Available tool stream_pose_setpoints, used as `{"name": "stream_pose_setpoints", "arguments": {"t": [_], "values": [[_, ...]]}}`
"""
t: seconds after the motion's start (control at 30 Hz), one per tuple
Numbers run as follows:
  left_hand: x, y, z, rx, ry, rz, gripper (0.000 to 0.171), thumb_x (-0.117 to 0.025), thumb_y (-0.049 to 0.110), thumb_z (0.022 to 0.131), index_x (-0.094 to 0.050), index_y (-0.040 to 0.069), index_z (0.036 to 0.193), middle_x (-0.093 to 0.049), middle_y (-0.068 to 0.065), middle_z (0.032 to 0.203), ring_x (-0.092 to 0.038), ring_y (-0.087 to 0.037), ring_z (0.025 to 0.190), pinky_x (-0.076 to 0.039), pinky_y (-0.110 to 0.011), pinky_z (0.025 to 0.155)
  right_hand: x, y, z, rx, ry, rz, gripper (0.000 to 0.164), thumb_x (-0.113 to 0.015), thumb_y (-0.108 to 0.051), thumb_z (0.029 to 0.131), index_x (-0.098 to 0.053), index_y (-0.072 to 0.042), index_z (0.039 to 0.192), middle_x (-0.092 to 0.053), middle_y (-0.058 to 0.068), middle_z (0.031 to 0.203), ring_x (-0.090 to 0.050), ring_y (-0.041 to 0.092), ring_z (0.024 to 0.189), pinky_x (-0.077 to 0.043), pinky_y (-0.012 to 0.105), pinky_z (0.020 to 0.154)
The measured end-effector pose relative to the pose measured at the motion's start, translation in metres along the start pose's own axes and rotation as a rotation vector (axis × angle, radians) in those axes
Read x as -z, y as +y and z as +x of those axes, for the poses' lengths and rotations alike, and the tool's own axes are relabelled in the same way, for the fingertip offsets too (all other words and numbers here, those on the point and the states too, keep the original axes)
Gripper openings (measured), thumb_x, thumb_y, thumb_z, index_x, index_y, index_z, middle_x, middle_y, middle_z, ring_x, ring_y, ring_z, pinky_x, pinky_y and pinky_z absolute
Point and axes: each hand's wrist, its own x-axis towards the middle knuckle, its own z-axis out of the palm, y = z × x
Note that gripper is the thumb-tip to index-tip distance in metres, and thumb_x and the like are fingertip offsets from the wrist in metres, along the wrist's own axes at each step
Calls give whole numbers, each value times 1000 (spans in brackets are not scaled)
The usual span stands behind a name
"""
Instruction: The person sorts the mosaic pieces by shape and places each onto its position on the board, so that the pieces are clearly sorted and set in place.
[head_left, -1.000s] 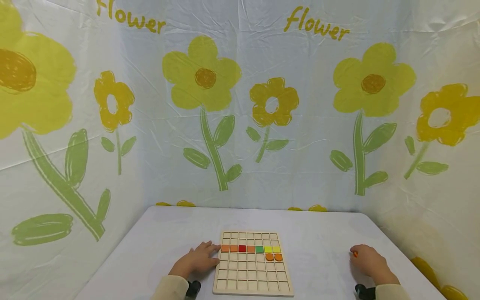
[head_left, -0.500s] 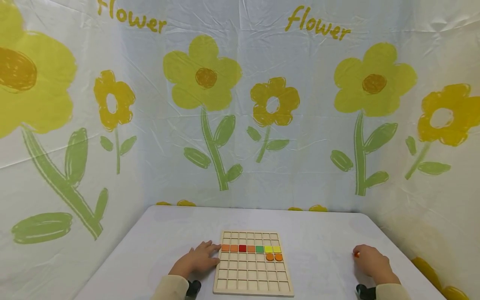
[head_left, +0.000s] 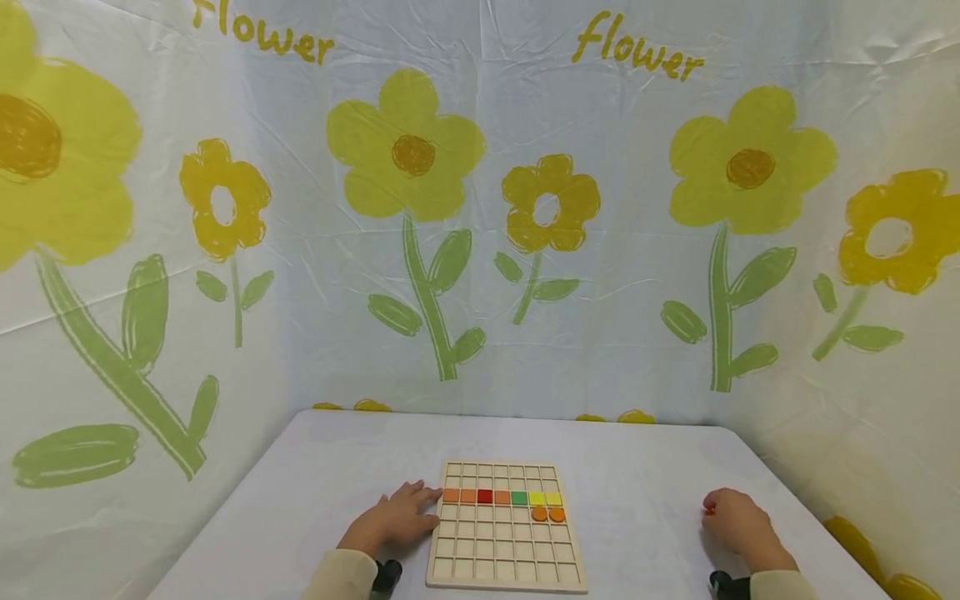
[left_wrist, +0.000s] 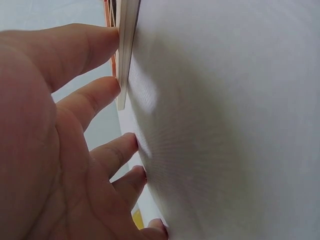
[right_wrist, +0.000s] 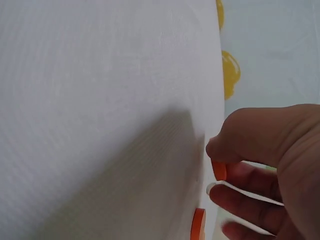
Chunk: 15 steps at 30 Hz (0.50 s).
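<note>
My left hand (head_left: 401,517) rests at the left edge of a wooden grid board (head_left: 506,587). Its fingers are spread; in the left wrist view the thumb (left_wrist: 95,47) and one fingertip (left_wrist: 111,87) touch the board's side while the others reach the tabletop. Off to the right, my right hand (head_left: 738,523) pinches an orange disc (right_wrist: 219,169) between thumb and finger, just over the table. A second orange disc (right_wrist: 198,223) lies close below it, covered by the hand in the head view. Two more orange discs, a left one (head_left: 539,514) and a right one (head_left: 557,515), sit side by side on the board.
Across the board runs a row of coloured squares: orange, a red square (head_left: 485,497), a green square (head_left: 519,498) and yellow. The white table (head_left: 637,467) meets a flower-printed cloth (head_left: 600,350) at the back and sides.
The right hand has shifted slightly right and then back left, fingers still together; less of the orange at its fingertips shows. My left hand and the board stay in place.
</note>
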Motion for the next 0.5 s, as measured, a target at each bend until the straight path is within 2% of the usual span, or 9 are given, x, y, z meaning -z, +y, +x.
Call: {"name": "stream_pose_setpoints", "arguments": {"t": [0.2,0.33,0.5], "values": [[0,-1,2,-6,1,-2,52,-59,39,92,-53,18,140,-41,-17,150,-30,-43,143,-17,-71,111,-1,-6,2,48,25,75,16,-67,-5,80,-68,7,91,-65,9,81,-57,24,77,-52,48,73],[0,-1,1,-7,-6,-9,51,-58,38,92,-53,18,139,-41,-17,150,-30,-44,142,-17,-72,111,-1,-15,3,32,-2,90,19,-69,-7,81,-69,5,96,-66,9,86,-58,23,80,-53,49,77],[0,-1,0,-7,-4,-10,52,-59,38,92,-53,18,139,-41,-17,150,-30,-45,142,-17,-72,110,1,-29,2,62,-6,79,22,-70,-8,81,-70,4,100,-66,9,89,-59,24,82,-53,51,82]]}}
